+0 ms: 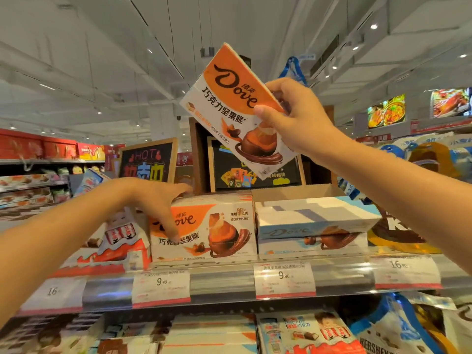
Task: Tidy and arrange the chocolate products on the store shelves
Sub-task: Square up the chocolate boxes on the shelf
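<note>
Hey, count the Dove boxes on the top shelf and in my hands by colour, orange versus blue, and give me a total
Orange Dove boxes: 2, one raised in the right hand at, one front box on the shelf under the left hand at.
Blue Dove boxes: 2, stacked at and.
Total: 4 visible.

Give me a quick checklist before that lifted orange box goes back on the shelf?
1. Right hand grips the lifted box: ok.
2. Matching orange stack sits on the shelf below: ok.
3. Left hand steadies that stack, thumb on its front: ok.
4. Lifted box is level: not ok, tilted.
5. Room on top of the stack: cannot tell.
6. Blue boxes beside lie straight: not ok, top one askew.
</note>
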